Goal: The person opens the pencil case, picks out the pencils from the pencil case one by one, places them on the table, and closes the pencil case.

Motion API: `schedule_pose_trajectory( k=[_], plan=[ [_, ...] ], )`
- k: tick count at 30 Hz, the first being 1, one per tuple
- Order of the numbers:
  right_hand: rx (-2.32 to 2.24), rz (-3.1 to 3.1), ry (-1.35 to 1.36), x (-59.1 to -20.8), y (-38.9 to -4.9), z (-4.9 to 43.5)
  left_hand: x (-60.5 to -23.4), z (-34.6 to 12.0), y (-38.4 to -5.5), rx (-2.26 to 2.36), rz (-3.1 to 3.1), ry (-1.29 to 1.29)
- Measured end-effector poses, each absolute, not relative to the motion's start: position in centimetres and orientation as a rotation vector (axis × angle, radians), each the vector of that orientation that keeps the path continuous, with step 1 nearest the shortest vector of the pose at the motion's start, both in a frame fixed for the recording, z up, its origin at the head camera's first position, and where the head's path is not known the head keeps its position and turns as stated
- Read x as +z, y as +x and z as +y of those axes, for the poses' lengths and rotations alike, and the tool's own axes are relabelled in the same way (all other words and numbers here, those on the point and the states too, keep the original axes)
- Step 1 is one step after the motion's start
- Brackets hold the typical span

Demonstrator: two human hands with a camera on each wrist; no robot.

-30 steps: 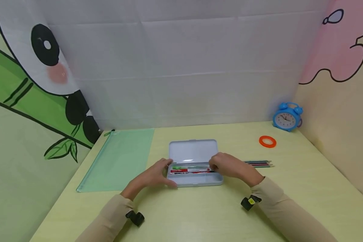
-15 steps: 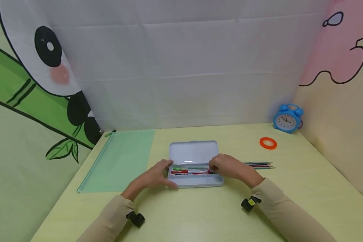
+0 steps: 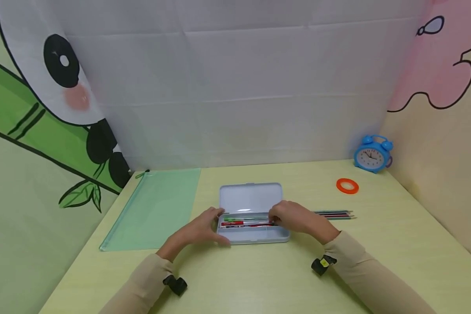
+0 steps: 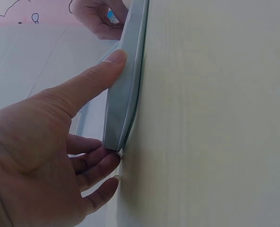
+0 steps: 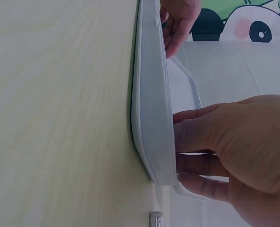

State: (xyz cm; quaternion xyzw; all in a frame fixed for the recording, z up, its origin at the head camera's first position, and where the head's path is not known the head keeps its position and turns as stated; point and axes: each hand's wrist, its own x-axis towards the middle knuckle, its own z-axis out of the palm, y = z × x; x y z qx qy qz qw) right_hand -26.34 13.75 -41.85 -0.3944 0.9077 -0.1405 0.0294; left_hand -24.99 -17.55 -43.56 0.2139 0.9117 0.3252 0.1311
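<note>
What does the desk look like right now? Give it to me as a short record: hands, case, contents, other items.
Left hand: left hand grips the case's left end, thumb on the front wall
Right hand: right hand has its fingertips inside at the right end; whether they hold anything is hidden
Case: case on the table, lid open
Contents: pens, red and green, in the rear compartment
Right side: pencils, orange ring, blue clock
Left side: green folder
</note>
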Motion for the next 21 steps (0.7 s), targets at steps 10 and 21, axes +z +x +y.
schedule_pose_trajectory(
  k=[10,21],
  plan=[
    [-0.356,2.819,-1.246,-41.78,-26.41,13.72,-43.50,-17.45,-24.89,0.921,2.662,0.604],
    [-0.311,2.806,-1.336,-41.41,-26.13,13.83,-43.62,-17.41,-24.95,0.908,2.673,0.602]
  ],
)
